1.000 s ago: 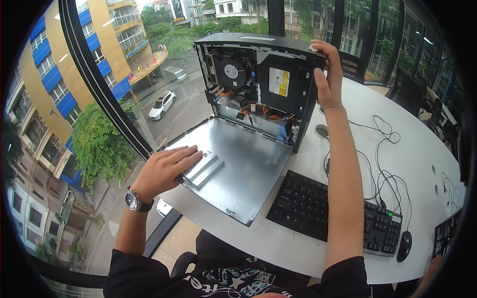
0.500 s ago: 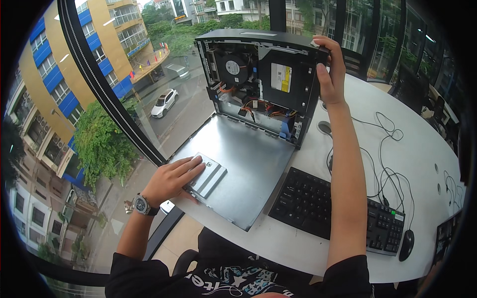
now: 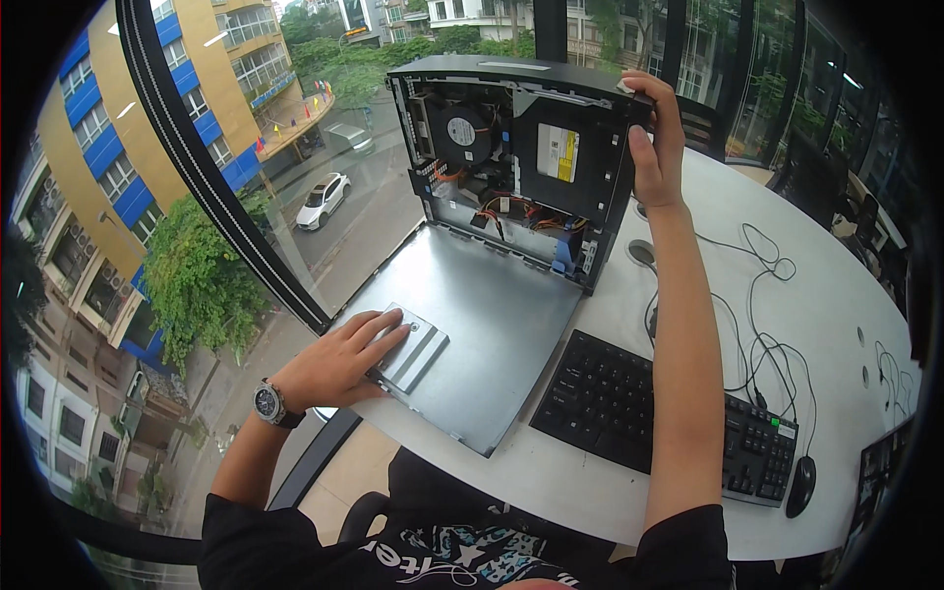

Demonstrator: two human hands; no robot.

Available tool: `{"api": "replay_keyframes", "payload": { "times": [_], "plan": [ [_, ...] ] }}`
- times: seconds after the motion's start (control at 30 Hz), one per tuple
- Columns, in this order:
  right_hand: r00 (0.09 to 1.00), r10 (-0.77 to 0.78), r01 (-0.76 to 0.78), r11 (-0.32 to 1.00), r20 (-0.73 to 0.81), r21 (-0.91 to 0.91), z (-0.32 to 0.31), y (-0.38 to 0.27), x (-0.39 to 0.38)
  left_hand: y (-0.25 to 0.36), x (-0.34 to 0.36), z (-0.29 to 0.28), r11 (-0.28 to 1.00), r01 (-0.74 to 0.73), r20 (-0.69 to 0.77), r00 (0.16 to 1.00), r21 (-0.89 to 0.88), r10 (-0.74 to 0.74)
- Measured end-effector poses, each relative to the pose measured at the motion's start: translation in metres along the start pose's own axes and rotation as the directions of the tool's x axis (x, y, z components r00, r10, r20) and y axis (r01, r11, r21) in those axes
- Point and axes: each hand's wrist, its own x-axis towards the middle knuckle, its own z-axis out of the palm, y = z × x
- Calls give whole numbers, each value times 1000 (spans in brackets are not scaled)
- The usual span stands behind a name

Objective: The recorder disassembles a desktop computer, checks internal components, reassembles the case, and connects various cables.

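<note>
As the outstretched right hand (image 3: 659, 147) clasps the computer case (image 3: 528, 147), the palm-down left hand (image 3: 334, 362) grasps its panel (image 3: 487, 320).

A black keyboard (image 3: 595, 398) lies near right on the white table (image 3: 836, 300), mouse (image 3: 801, 487) beside it, cables (image 3: 752, 315) looping farther off; outside, far left, a white car (image 3: 323, 202).

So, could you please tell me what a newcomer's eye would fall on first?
Probably the open computer, standing at upper centre, its fan bare, the right hand at its upper right corner. Next, the shiny panel before it, touched by the left hand. Then the white car outside, to the left.
</note>
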Motion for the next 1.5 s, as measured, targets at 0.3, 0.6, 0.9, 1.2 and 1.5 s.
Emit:
{"api": "replay_keyframes", "payload": {
  "times": [0.3,0.6,0.9,1.2,1.5],
  "plan": [
    [1000,5,-5,1000,1,3,0,-2,1,-12,-1,1,963,24,30,999,-270,-16],
    [1000,7,-7,1000,1,13,0,-3,1,-10,3,-15,954,41,85,996,-297,-17],
    [999,-38,38,999,19,-1,-1,-6,4,-50,146,-45,967,-50,-403,913,-251,-58],
    [1000,1,-1,1000,10,0,-2,-11,5,-57,195,-31,993,87,-448,893,75,-45],
    [1000,24,-24,1000,3,-2,-2,-9,3,-57,140,-62,971,-210,-504,830,115,239]
  ]
}}
